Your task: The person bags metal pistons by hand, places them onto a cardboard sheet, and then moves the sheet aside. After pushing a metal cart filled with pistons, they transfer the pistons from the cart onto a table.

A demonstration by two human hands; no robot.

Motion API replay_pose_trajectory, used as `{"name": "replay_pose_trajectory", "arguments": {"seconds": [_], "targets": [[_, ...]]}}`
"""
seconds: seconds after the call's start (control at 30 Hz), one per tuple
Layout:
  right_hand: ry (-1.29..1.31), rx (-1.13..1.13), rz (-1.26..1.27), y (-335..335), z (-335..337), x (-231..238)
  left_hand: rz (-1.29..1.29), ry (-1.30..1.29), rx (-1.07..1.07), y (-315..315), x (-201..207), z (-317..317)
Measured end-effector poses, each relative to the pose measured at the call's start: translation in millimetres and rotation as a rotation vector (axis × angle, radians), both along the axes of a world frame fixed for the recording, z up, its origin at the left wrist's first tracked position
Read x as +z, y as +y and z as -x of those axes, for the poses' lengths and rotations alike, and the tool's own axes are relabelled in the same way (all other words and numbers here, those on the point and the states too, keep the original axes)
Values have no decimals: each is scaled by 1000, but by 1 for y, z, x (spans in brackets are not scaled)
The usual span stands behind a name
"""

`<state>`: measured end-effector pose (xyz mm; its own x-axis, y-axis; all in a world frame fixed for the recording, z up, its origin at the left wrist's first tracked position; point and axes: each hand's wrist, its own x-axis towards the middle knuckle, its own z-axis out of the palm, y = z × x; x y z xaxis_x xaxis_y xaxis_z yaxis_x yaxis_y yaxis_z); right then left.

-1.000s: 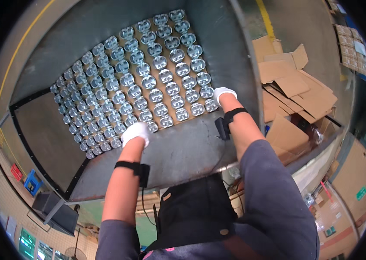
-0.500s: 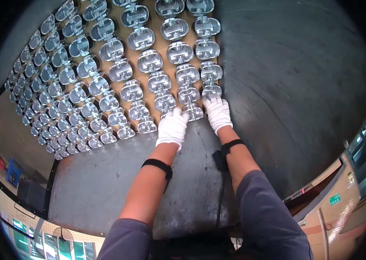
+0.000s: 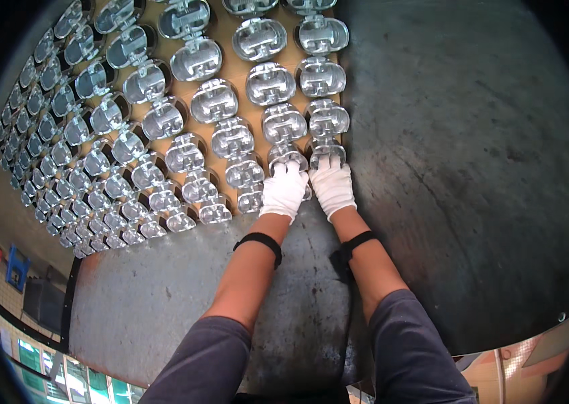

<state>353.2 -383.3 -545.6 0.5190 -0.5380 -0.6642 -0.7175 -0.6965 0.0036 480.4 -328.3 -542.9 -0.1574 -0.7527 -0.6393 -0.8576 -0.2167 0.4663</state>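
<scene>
Rows of shiny metal pistons stand with their hollow sides up on a brown cardboard sheet [image 3: 227, 71]. Both my hands wear white gloves and work side by side at the near right corner of the rows. The fingers of my left hand [image 3: 285, 192] are hooked over the near side of a piston [image 3: 287, 153] in the second column from the right. My right hand [image 3: 333, 190] grips the nearest visible piston [image 3: 327, 151] of the rightmost column in the same way. Fingertips and thumbs are partly hidden by the pistons and gloves. Part of another piston shows between my hands.
Dark, scuffed metal tabletop [image 3: 176, 283] extends in front of the sheet and to its right [image 3: 459, 155]. Black straps circle both my forearms. At the far left, beyond the table edge, are a blue crate [image 3: 17, 268] and a dark grey box [image 3: 43, 304].
My left hand has moved right, onto a piston in the second column. The right hand stays at the end of the rightmost column. The view has shifted slightly.
</scene>
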Motion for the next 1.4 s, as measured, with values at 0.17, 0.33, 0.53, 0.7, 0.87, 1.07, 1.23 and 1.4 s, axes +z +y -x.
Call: {"name": "replay_pose_trajectory", "arguments": {"seconds": [0.17, 0.33, 0.53, 0.7, 0.87, 1.07, 1.23, 1.4], "targets": [[42, -200, -29, 13, -3, -7, -153, -3, 230, 22, 0, 6], [171, -493, -69, -17, -14, 82, -257, 134, 254, -8, 124, -5], [-95, -617, -149, -27, -103, 239, -24, -105, 187, 19, 233, -134], [-355, -623, -36, -18, -131, 388, 197, -409, 37, 51, 342, -228], [-848, -484, -50, 51, -90, 585, 421, -452, 37, 109, 433, -311], [-854, -554, -134, 166, 125, 709, 478, -179, 28, 121, 472, -317], [-152, -681, -107, 246, 349, 711, 467, -97, -294, 137, 563, -205], [384, -1026, -41, 258, 536, 688, 296, -228, -549, 124, 642, -55]]}}
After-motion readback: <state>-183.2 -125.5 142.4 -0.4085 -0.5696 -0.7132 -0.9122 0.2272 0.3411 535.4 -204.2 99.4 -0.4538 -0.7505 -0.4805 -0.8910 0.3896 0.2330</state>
